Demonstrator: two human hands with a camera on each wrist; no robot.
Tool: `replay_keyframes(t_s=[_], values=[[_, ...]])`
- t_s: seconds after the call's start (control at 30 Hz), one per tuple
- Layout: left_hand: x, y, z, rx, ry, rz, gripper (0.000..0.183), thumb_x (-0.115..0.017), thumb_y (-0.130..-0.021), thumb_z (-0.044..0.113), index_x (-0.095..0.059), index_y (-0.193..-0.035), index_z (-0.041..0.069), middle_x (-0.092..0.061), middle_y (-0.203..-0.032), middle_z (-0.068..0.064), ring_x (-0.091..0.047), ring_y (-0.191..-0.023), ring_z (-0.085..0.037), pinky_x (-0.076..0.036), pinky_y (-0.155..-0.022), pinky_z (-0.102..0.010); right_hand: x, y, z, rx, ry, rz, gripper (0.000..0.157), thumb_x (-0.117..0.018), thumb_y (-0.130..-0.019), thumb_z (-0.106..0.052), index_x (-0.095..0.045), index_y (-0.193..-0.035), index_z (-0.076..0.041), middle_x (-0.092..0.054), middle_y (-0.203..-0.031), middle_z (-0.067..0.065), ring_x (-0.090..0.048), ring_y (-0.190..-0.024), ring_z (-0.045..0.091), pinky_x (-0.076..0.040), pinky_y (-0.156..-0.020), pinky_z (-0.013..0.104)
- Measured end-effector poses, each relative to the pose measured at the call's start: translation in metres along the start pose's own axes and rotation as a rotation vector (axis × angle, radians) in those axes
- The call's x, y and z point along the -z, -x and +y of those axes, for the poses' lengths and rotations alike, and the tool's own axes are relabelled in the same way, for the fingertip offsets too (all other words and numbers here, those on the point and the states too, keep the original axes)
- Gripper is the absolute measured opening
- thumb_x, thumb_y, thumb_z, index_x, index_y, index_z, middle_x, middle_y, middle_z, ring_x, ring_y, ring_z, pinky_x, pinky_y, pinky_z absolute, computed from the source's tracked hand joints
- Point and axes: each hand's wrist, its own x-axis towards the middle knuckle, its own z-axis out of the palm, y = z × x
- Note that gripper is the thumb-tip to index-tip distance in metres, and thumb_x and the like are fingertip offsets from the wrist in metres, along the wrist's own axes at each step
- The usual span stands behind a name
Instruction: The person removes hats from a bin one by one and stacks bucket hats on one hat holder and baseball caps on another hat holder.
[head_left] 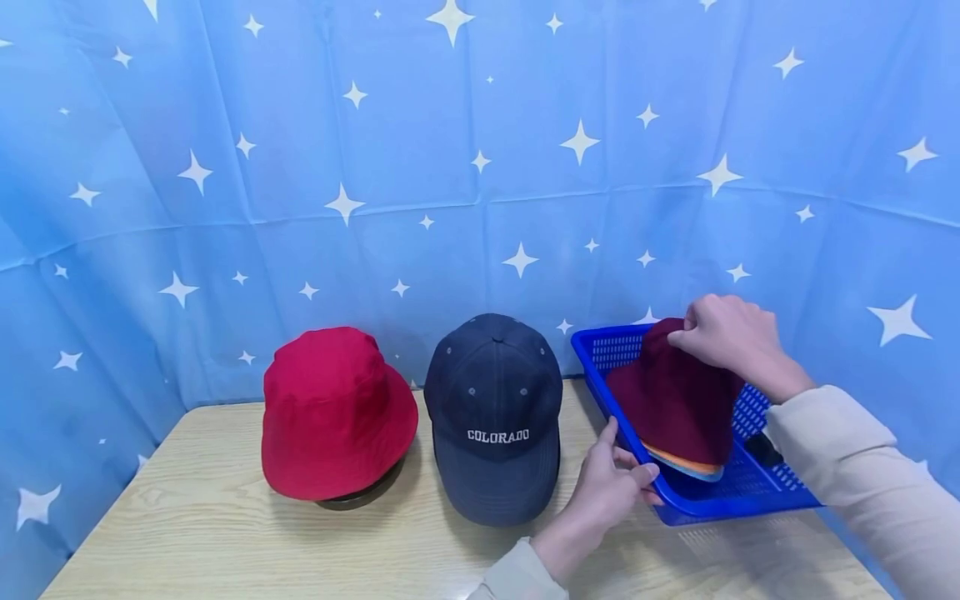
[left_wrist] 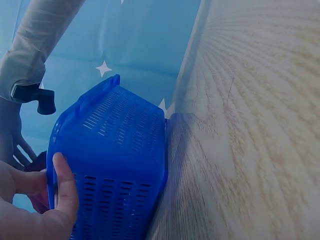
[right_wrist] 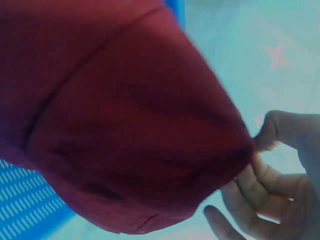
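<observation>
A maroon bucket hat (head_left: 678,400) with an orange and light blue edge under its brim is in the blue plastic basket (head_left: 750,500). My right hand (head_left: 731,333) pinches the hat by the top of its crown; the right wrist view shows thumb and fingers on the tip of the maroon cloth (right_wrist: 150,115). With my left hand (head_left: 611,483) I grip the basket's near left rim. In the left wrist view that hand (left_wrist: 45,200) has its thumb outside the perforated basket wall (left_wrist: 120,165) and fingers over the rim.
A red bucket hat (head_left: 333,408) sits on a dark stand (head_left: 363,492) at the left. In the middle is a navy cap (head_left: 493,400) lettered COLORADO. The light wood table (head_left: 187,517) ends at a blue star-patterned curtain (head_left: 420,150). A small black object (head_left: 763,450) shows near my right sleeve.
</observation>
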Motion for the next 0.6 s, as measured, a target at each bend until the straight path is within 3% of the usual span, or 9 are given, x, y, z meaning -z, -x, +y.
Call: replay_keyframes(t_s=[0.33,0.6], values=[[-0.001,0.001,-0.001,-0.011,0.011,-0.002,0.083,-0.071,-0.092,-0.005,-0.032,-0.162,0.015,-0.057,-0.094,-0.005,-0.063,-0.060,-0.015,-0.063,-0.061,-0.029,0.011,-0.004,0.018,-0.023,0.028,0.235,0.028,-0.061,-0.087,-0.026,-0.053,-0.063,-0.016,-0.045,-0.055,0.002,-0.046,-0.052,0.027,-0.029,-0.043,0.038],[-0.002,-0.001,-0.002,0.005,0.016,-0.007,0.082,-0.071,-0.092,-0.006,-0.033,-0.162,0.017,-0.056,-0.096,-0.006,-0.063,-0.062,-0.016,-0.063,-0.063,-0.030,0.015,-0.001,0.021,0.028,0.090,0.151,0.031,-0.061,-0.093,-0.027,-0.051,-0.066,-0.015,-0.046,-0.058,0.003,-0.047,-0.051,0.026,-0.031,-0.042,0.037]])
